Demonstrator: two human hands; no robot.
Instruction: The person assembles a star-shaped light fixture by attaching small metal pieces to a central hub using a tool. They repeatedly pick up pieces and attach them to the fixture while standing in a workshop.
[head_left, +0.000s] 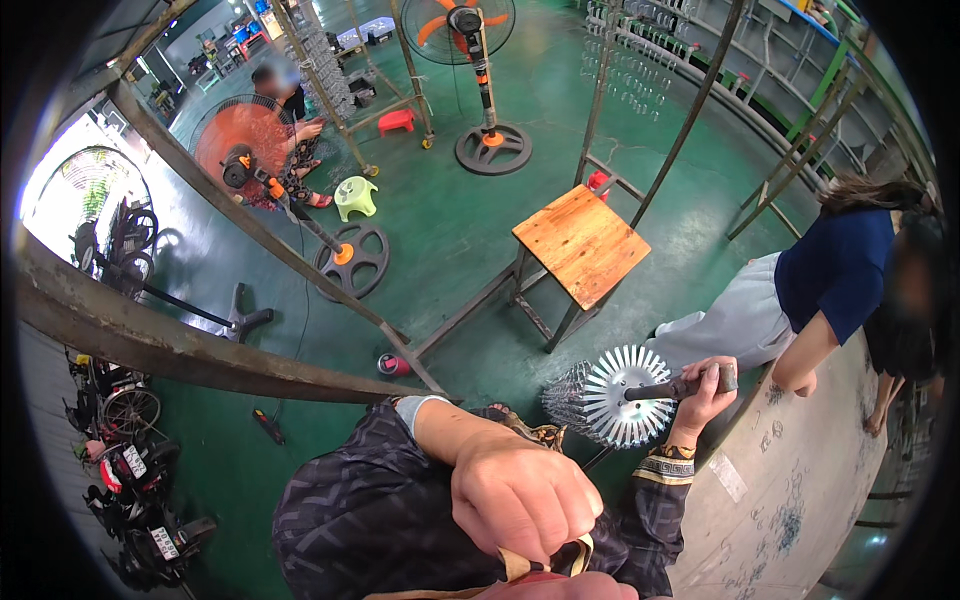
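My right hand (704, 402) is closed around the dark handle (722, 379) of a round slotted metal wheel (628, 396). Flat silver spokes fan out around its rim, and a dense mass of thin wire pieces (568, 402) hangs along the wheel's left side. Close to my chest, my left hand (525, 495) makes a fist. A tan band (516, 566) comes out beneath its fingers; the fingertips themselves are hidden. Both forearms wear dark patterned sleeves, the right one with a gold-trimmed cuff.
A pale work surface (740, 530) with scattered dark bits lies at right, where a person in a navy top (835, 270) stands. Ahead are a wooden-topped stool (582, 246), metal frame posts, standing fans (490, 140) and a green plastic stool (356, 198). Another person sits farther back.
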